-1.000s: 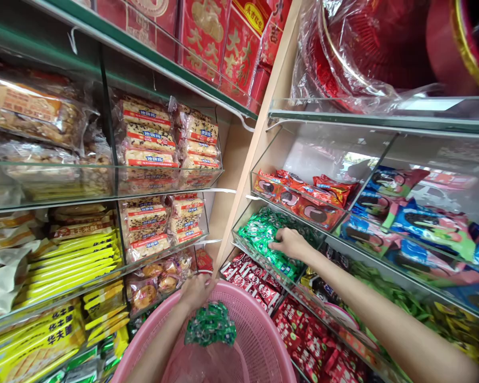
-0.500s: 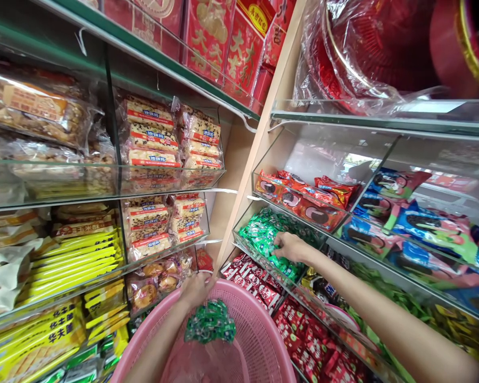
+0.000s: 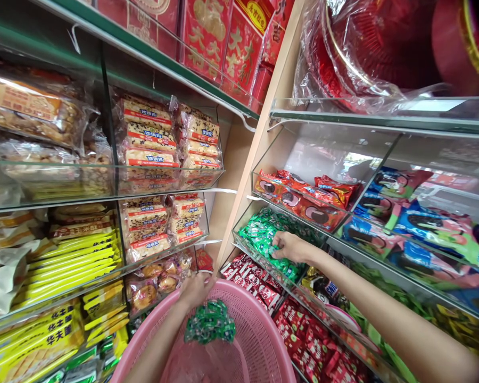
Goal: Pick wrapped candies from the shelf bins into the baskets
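My left hand is closed over the far rim of a round pink plastic basket. Inside the basket lies a heap of small green-wrapped candies, with a sheet of clear pinkish plastic below them. On the right, my right hand reaches into a clear-fronted bin full of the same green-wrapped candies. Its fingers are curled down among the wrappers and closed on some of them; the fingertips are partly hidden.
Red-wrapped sweets fill the bin under the green one. Red snack packs and blue packs lie behind clear fronts. A wooden upright parts these from the left shelves of wrapped cakes and yellow packs.
My right hand has shifted very slightly left among the green candies. My left hand and the basket stay where they were.
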A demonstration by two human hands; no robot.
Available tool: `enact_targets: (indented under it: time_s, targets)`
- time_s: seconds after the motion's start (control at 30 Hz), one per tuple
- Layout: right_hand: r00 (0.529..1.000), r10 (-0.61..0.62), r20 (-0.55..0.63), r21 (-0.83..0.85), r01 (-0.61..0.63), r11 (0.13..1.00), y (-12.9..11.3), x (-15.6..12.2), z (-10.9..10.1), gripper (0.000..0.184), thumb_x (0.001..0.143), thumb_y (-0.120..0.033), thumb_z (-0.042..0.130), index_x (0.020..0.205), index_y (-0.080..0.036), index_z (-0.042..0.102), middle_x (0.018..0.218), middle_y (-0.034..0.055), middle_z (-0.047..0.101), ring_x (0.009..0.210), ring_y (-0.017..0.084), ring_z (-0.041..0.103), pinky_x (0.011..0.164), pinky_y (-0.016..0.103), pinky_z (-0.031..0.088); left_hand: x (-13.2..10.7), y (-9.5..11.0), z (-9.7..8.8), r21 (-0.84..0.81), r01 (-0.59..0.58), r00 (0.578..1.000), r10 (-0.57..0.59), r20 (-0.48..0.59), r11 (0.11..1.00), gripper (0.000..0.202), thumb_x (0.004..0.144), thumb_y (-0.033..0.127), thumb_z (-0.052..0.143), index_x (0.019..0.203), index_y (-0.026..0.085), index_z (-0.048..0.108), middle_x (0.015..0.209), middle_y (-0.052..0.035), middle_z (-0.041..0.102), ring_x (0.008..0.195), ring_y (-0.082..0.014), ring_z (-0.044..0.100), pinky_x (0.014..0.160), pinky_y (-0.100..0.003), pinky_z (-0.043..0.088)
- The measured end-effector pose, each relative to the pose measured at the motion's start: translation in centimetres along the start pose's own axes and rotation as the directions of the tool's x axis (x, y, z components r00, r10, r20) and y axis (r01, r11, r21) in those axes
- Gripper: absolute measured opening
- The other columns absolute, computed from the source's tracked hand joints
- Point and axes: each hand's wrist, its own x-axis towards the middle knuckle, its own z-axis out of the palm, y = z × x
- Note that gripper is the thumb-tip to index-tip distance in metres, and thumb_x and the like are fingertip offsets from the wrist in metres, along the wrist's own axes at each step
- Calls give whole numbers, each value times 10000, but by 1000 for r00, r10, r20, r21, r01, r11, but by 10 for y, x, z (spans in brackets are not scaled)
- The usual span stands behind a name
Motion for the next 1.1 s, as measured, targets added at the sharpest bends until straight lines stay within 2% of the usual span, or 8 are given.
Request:
enact_targets:
  time_s: [0.07, 0.17, 0.27, 0.33, 0.4, 0.53, 0.77, 1.1]
  targets:
    - [999, -18, -43, -4, 18, 1000, 2, 2, -2, 251, 582, -218, 684, 764, -183, 515, 672, -32, 527, 620, 104, 477, 532, 192, 345, 0, -1, 1, 4, -5, 1000, 5, -5, 1000, 470, 840, 506, 268, 814, 214, 635, 809, -54, 681, 803, -189, 618, 619, -231, 352]
    - [981, -75, -180, -43, 69, 997, 7, 7, -6, 222, 634, -221, 637, 805, -186, 500, 688, -30, 527, 622, 106, 469, 560, 201, 346, 1, -1, 2, 19, 3, 1000, -3, -1, 1000, 471, 838, 512, 269, 825, 215, 635, 816, -61, 682, 822, -203, 620, 619, -238, 356]
    - [962, -133, -240, -64, 121, 991, 11, 10, -5, 322, 658, -226, 617, 946, -188, 479, 770, -11, 553, 657, 114, 494, 598, 211, 361, 0, 0, 1, 21, 15, 1000, -15, 15, 1000, 459, 838, 504, 276, 845, 220, 637, 832, -63, 684, 830, -205, 620, 630, -242, 361]
    - [968, -134, -211, -64, 123, 990, 14, 12, -2, 452, 644, -226, 635, 1055, -185, 452, 854, 18, 573, 707, 129, 524, 624, 220, 374, 0, 0, 0, 18, 23, 999, -23, 22, 1000, 455, 838, 500, 279, 848, 219, 636, 839, -64, 685, 832, -200, 620, 639, -241, 362]
    - [979, -118, -166, -71, 108, 992, 15, 12, 1, 493, 633, -225, 652, 1087, -182, 466, 935, 50, 584, 788, 154, 550, 658, 229, 382, 0, 0, 0, 19, 28, 999, -28, 22, 999, 456, 835, 507, 283, 841, 216, 634, 845, -64, 685, 840, -199, 618, 642, -238, 362]
    - [989, -87, -116, -101, 76, 992, 15, 10, 4, 406, 639, -233, 662, 1028, -178, 558, 1004, 79, 600, 912, 198, 560, 685, 235, 386, 0, -3, 3, 21, 17, 1000, -17, 1, 1000, 458, 829, 524, 284, 808, 220, 626, 837, -58, 686, 847, -207, 618, 630, -239, 360]
    - [992, -73, -105, -216, 49, 975, 11, 3, 2, 258, 625, -283, 681, 870, -217, 634, 807, 22, 620, 793, 179, 579, 639, 218, 360, -1, -3, 5, 11, 19, 1000, -19, 11, 1000, 457, 837, 513, 280, 810, 214, 625, 843, -57, 685, 843, -200, 618, 628, -241, 355]
    - [984, -107, -140, -245, 70, 967, 8, 1, -3, 244, 686, -274, 637, 915, -192, 622, 909, 66, 639, 884, 209, 579, 676, 229, 366, -2, -4, 3, 8, 19, 1000, -19, -1, 1000, 472, 832, 526, 280, 764, 212, 625, 819, -56, 681, 822, -201, 617, 611, -235, 350]
